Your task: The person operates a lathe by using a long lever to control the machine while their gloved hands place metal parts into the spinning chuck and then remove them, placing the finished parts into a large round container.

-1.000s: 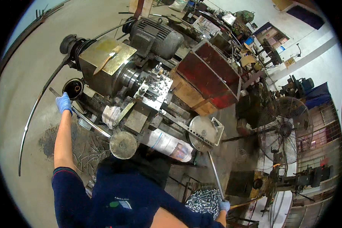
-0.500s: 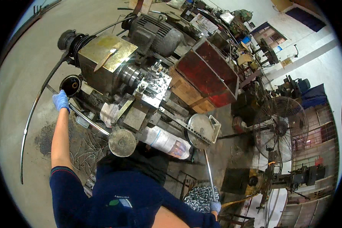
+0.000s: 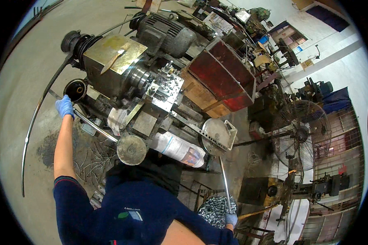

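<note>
And there's the headstock (image 3: 106, 67) on the left of the machine, slim tool (image 3: 112, 62) lying on top, electric motor (image 3: 165, 36) right behind it! Off its right side, the spindle (image 3: 138, 78); next along, the slide (image 3: 163, 105); beyond that, the open box (image 3: 221, 75). Left hand (image 3: 64, 107) on the left bar (image 3: 96, 127), out front-left; right hand (image 3: 231, 219) on the right bar (image 3: 224, 175), beside the heaped metal pieces (image 3: 212, 211). Far right stands the fan (image 3: 301, 134).

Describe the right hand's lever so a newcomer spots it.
Find the big machine, then the large round disc at its right end. From below that disc, a shiny lever runs to the right hand. Unlike the other lever, in the left hand, it overlaps the metal parts.
</note>
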`<state>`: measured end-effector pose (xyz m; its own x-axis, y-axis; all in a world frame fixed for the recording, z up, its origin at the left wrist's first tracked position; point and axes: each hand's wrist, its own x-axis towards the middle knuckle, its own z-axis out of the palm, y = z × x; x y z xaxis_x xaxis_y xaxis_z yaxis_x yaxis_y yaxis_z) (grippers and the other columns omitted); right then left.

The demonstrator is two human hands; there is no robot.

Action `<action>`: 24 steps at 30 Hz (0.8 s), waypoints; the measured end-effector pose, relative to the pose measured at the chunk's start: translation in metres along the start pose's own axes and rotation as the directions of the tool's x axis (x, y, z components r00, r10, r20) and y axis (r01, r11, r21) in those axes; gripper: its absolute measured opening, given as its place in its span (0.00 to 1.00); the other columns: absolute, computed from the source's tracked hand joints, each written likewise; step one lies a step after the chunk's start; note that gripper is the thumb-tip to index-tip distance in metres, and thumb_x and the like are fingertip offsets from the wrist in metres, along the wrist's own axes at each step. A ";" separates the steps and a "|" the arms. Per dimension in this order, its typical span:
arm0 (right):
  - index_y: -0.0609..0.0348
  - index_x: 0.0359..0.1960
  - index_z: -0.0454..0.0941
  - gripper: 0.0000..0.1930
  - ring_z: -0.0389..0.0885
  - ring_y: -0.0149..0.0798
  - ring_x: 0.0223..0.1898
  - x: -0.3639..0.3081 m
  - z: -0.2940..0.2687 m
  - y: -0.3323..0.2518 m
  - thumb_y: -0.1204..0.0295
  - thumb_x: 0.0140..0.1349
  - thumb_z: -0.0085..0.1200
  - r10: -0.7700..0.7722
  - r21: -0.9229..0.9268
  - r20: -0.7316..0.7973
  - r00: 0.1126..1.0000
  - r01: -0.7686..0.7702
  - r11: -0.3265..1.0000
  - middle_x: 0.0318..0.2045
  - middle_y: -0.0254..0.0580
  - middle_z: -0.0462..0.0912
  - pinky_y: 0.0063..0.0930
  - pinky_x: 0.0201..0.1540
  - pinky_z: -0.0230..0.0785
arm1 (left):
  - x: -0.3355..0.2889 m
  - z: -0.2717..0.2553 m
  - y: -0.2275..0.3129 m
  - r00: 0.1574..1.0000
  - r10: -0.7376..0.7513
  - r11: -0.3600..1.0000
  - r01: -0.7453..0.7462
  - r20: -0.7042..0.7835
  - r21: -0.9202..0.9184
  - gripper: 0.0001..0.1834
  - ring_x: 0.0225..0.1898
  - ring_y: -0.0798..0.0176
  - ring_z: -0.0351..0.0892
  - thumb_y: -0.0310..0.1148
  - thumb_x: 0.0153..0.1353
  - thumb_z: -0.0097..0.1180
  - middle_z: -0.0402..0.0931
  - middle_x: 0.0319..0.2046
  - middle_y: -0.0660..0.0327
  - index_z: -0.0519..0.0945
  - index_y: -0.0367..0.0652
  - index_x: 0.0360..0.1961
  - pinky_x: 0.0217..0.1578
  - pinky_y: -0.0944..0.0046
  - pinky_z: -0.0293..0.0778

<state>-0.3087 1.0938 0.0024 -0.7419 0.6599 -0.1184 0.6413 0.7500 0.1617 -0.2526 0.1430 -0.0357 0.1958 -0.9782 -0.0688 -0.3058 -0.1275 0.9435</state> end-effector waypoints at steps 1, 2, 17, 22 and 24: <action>0.66 0.36 0.79 0.27 0.77 0.55 0.44 0.002 0.004 0.003 0.53 0.42 0.60 -0.008 0.007 -0.004 1.000 0.008 1.000 0.39 0.61 0.78 0.40 0.46 0.70 | 0.000 0.000 0.000 1.000 0.003 1.000 -0.003 -0.005 0.017 0.18 0.20 0.55 0.77 0.37 0.50 0.56 0.76 0.18 0.49 0.76 0.27 0.21 0.24 0.56 0.70; 0.66 0.35 0.79 0.26 0.77 0.55 0.44 0.007 0.010 0.008 0.53 0.41 0.60 -0.017 0.015 -0.008 1.000 0.017 1.000 0.39 0.61 0.78 0.40 0.46 0.70 | 0.001 0.000 0.000 1.000 0.006 0.999 -0.006 -0.010 0.034 0.18 0.20 0.55 0.77 0.37 0.50 0.56 0.76 0.18 0.49 0.76 0.28 0.21 0.24 0.56 0.70; 0.67 0.32 0.79 0.26 0.79 0.54 0.41 0.006 0.019 0.016 0.53 0.41 0.60 0.014 -0.045 -0.058 0.998 -0.017 0.999 0.35 0.61 0.79 0.40 0.44 0.72 | -0.013 -0.004 0.015 0.999 -0.041 0.999 0.041 0.003 -0.021 0.15 0.18 0.57 0.77 0.35 0.50 0.55 0.76 0.17 0.51 0.76 0.29 0.20 0.21 0.57 0.70; 0.64 0.32 0.80 0.24 0.79 0.54 0.41 0.001 0.015 0.009 0.55 0.40 0.60 0.036 -0.024 -0.021 0.999 -0.036 0.999 0.36 0.58 0.80 0.39 0.44 0.71 | -0.007 -0.002 0.009 1.000 -0.020 0.998 0.018 -0.022 -0.060 0.15 0.17 0.58 0.76 0.35 0.51 0.55 0.75 0.16 0.52 0.76 0.30 0.18 0.19 0.58 0.69; 0.63 0.32 0.80 0.23 0.79 0.54 0.41 -0.006 0.012 0.007 0.56 0.39 0.61 0.023 -0.003 -0.038 0.999 -0.023 1.000 0.36 0.57 0.80 0.39 0.45 0.71 | -0.004 0.001 0.005 0.999 0.004 0.998 -0.006 -0.036 -0.064 0.15 0.17 0.58 0.76 0.35 0.51 0.56 0.75 0.16 0.52 0.76 0.31 0.17 0.18 0.58 0.68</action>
<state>-0.2976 1.0956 -0.0072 -0.7339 0.6748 -0.0777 0.6577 0.7345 0.1672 -0.2558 0.1463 -0.0308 0.2278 -0.9722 -0.0538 -0.2466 -0.1110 0.9627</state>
